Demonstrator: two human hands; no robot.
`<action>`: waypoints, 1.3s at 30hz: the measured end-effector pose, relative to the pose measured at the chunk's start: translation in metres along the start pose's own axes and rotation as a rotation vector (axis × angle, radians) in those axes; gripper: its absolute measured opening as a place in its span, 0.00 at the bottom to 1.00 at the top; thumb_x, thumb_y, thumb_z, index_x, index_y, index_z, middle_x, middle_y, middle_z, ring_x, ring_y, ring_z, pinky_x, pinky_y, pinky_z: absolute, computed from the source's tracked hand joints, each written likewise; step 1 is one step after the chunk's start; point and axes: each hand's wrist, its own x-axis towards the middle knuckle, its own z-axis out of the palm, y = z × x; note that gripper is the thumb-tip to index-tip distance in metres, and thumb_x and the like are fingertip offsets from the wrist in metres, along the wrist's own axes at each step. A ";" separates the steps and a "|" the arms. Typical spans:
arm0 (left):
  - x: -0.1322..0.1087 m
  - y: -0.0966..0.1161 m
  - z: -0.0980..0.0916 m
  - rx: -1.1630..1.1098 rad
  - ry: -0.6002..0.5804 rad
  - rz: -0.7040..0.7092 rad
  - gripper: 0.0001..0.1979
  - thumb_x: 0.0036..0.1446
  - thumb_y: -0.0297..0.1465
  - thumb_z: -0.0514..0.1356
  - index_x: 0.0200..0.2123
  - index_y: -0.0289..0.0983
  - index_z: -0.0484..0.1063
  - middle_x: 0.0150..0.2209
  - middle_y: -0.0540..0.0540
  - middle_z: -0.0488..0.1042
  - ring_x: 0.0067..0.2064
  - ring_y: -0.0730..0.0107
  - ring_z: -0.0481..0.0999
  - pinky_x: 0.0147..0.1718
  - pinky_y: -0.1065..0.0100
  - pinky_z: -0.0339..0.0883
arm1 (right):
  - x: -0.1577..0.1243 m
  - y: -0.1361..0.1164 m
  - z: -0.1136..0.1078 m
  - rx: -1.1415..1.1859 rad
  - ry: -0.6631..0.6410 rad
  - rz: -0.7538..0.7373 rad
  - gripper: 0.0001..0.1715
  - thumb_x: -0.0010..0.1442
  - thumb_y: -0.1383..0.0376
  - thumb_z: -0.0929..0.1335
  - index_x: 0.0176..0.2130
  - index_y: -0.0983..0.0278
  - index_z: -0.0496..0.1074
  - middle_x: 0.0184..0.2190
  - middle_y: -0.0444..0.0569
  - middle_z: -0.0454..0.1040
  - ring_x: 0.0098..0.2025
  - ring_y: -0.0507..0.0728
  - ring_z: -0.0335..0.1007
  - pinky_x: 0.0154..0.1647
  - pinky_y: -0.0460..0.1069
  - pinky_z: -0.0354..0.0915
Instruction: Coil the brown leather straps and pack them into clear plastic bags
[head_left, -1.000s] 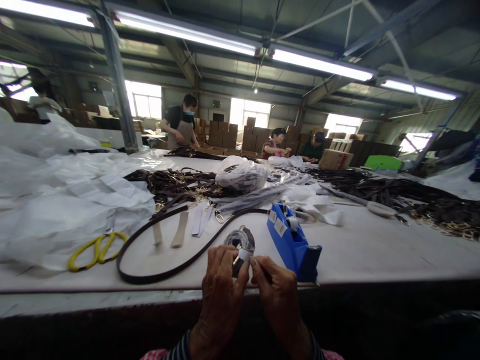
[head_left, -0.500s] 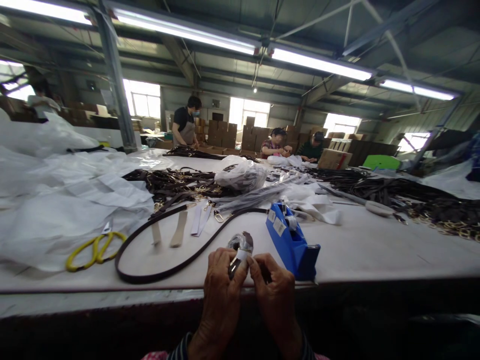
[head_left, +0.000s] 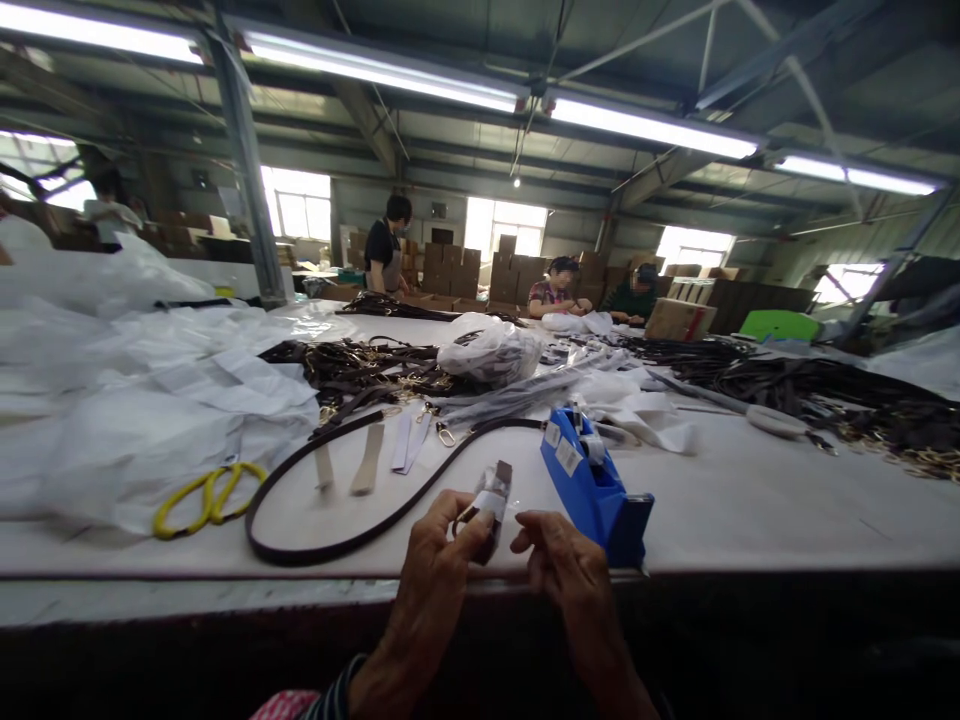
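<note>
My left hand is closed around a dark coiled strap with a white band and some clear wrapping about it, just over the near table edge. My right hand is off the strap, to its right, with loosely bent fingers apart and nothing seen in them. Beside it stands a blue tape dispenser with a roll in it. A long black strap lies in a loop on the table, left of my hands.
Yellow-handled scissors lie at the left by white plastic sheeting. Beige strips and a gold clip are nearer the middle. Heaped dark straps and a plastic bag lie beyond. Several people work across the room.
My right hand has let go of the wrapped strap and moved right, its fingers opening. My left hand keeps hold and has tilted the strap. A person at the back has turned.
</note>
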 end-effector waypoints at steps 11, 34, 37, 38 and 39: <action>-0.003 0.003 -0.002 0.008 -0.136 0.038 0.14 0.62 0.42 0.62 0.34 0.37 0.76 0.33 0.49 0.72 0.35 0.66 0.68 0.35 0.67 0.61 | 0.011 -0.016 0.001 0.433 -0.212 0.259 0.22 0.59 0.53 0.77 0.28 0.66 0.70 0.22 0.41 0.69 0.19 0.44 0.52 0.20 0.43 0.42; -0.002 0.030 -0.021 0.045 -0.454 -0.195 0.16 0.51 0.43 0.65 0.24 0.37 0.71 0.22 0.48 0.70 0.27 0.68 0.66 0.27 0.69 0.59 | 0.003 -0.062 -0.029 -0.755 -0.365 -1.071 0.17 0.72 0.72 0.64 0.57 0.69 0.72 0.44 0.56 0.81 0.43 0.59 0.74 0.43 0.52 0.75; -0.007 0.034 -0.030 0.135 -0.493 -0.014 0.16 0.54 0.46 0.66 0.29 0.39 0.75 0.34 0.45 0.75 0.40 0.61 0.71 0.44 0.65 0.67 | 0.005 -0.058 -0.028 -0.828 -0.304 -1.154 0.14 0.74 0.69 0.63 0.54 0.69 0.72 0.38 0.54 0.80 0.36 0.57 0.74 0.37 0.51 0.74; -0.009 0.034 -0.032 0.173 -0.531 0.017 0.16 0.55 0.47 0.66 0.30 0.40 0.75 0.37 0.45 0.75 0.42 0.60 0.70 0.47 0.65 0.66 | 0.005 -0.054 -0.027 -0.844 -0.269 -1.178 0.13 0.74 0.68 0.63 0.53 0.69 0.72 0.36 0.52 0.80 0.34 0.57 0.73 0.35 0.50 0.73; -0.009 0.034 -0.033 0.213 -0.573 0.029 0.16 0.56 0.47 0.65 0.31 0.40 0.75 0.39 0.45 0.75 0.43 0.60 0.70 0.49 0.65 0.66 | 0.004 -0.051 -0.026 -0.858 -0.238 -1.194 0.12 0.74 0.67 0.63 0.52 0.68 0.72 0.34 0.50 0.79 0.33 0.56 0.73 0.33 0.49 0.72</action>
